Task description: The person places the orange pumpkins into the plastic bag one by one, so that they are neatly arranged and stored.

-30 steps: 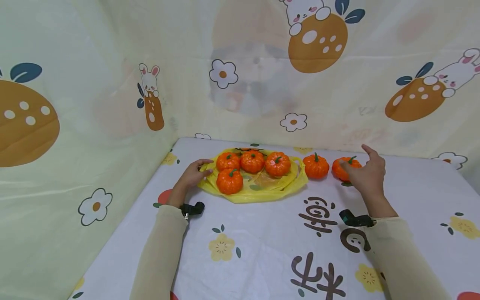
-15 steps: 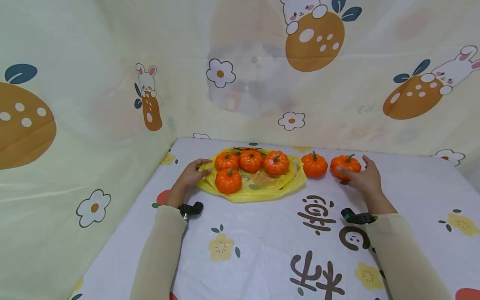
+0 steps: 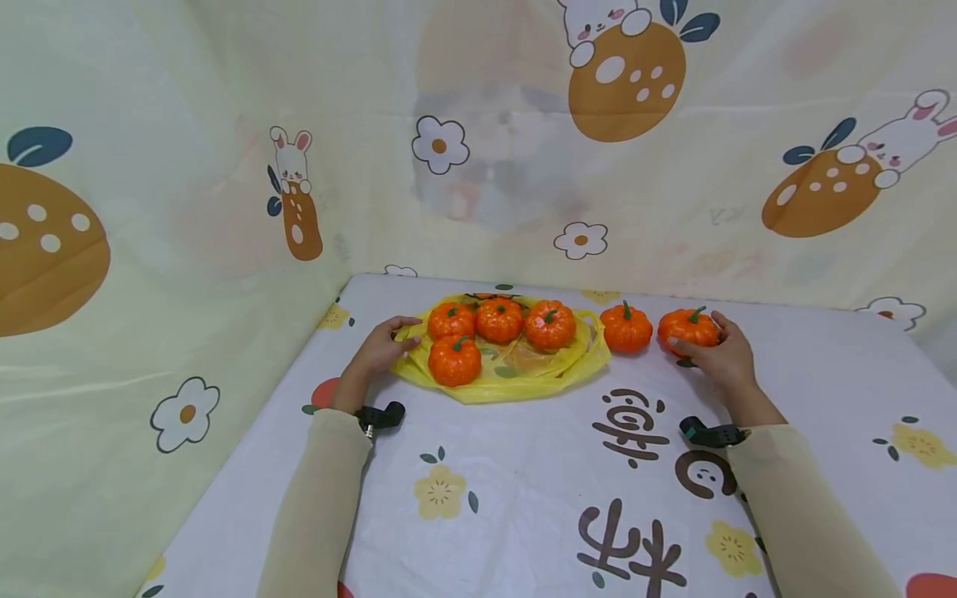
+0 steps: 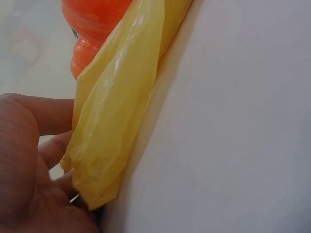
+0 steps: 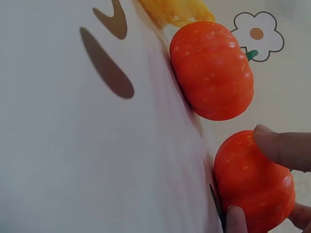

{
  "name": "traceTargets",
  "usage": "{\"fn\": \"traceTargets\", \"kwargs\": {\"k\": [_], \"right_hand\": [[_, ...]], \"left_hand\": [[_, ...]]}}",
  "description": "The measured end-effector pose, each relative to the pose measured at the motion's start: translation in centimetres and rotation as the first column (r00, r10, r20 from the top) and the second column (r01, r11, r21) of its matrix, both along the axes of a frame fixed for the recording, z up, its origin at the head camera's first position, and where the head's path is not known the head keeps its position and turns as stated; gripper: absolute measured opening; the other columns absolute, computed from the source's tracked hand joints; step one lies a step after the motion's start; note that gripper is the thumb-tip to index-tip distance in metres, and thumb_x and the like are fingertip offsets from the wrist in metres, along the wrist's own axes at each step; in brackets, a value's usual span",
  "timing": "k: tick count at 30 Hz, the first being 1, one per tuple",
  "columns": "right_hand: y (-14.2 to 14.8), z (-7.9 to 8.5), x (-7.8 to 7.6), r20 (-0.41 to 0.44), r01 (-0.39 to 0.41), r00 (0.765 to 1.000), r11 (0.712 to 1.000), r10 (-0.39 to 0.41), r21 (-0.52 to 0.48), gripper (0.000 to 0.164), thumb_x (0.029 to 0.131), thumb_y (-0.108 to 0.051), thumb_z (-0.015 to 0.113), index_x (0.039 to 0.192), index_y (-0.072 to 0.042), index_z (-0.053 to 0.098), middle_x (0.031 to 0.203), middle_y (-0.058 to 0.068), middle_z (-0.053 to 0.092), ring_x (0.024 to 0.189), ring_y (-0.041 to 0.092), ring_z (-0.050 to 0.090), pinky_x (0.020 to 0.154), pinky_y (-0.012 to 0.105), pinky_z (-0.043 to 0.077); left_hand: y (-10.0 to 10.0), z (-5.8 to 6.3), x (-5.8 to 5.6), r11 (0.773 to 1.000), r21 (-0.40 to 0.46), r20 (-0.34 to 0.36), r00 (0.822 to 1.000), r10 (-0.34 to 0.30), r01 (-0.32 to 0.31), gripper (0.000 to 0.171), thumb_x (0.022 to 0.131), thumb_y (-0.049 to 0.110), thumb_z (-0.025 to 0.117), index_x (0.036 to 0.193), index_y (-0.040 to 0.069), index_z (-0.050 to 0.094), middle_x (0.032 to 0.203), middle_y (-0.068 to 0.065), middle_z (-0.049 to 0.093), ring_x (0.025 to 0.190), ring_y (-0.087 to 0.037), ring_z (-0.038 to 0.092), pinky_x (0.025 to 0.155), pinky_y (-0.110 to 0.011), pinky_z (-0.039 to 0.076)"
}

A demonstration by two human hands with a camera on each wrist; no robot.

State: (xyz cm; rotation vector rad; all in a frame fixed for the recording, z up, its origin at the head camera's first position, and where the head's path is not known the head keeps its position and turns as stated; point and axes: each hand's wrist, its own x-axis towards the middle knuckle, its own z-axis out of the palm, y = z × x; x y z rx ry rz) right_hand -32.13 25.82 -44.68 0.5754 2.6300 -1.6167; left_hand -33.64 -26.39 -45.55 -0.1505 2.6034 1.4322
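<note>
"One end pumpkin is filling the right hand?"

"Yes, thumb and fingers are gripping its sides; it's likely feeling light, stiff, slippery."

"It's sitting at the yellow bag's three o'clock; the left hand is touching nine, grip unclear."

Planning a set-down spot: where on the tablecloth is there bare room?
Bare but for prints: tablecloth between the sleeves, in front of the yellow bag; also right of the right hand. Crowded: the far side, from the left hand across the bag and its pumpkins to the two outside pumpkins, the rightmost one held.
</note>
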Motion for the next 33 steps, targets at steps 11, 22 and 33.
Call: {"fn": "traceTargets", "kwargs": {"k": [11,22,33], "right_hand": [[0.16,-0.38,-0.15,0.005,-0.010,1.000,0.998,0.010,0.063,0.089,0.096,-0.028,0.062,0.159,-0.011,0.001,0.164,0.022,0.006,0.149,0.044,0.016,0.118,0.054,0.025],[0.00,-0.24,-0.02,0.024,-0.002,1.000,0.997,0.000,0.080,0.089,0.096,-0.031,0.061,0.159,-0.011,0.001,0.164,0.022,0.005,0.149,0.044,0.015,0.118,0.054,0.025],[-0.23,0.49,0.40,0.013,-0.005,1.000,0.998,0.005,0.065,0.088,0.097,-0.029,0.060,0.159,-0.010,0.001,0.164,0.023,0.004,0.149,0.044,0.016,0.118,0.054,0.026]], "left_hand": [[0.05,-0.03,-0.06,1.000,0.010,-0.003,1.000,-0.006,0.006,0.039,0.096,0.025,0.062,0.135,0.020,0.056,0.151,-0.008,0.044,0.129,-0.029,0.042,0.115,-0.045,0.035],[-0.07,-0.11,-0.19,1.000,-0.006,0.002,1.000,-0.012,0.012,0.041,0.096,0.026,0.062,0.136,0.020,0.055,0.153,-0.007,0.043,0.133,-0.029,0.041,0.118,-0.046,0.032],[-0.08,-0.10,-0.09,1.000,-0.017,-0.011,1.000,-0.015,0.015,0.040,0.097,0.026,0.062,0.136,0.019,0.055,0.153,-0.008,0.043,0.133,-0.029,0.041,0.118,-0.047,0.030]]}}
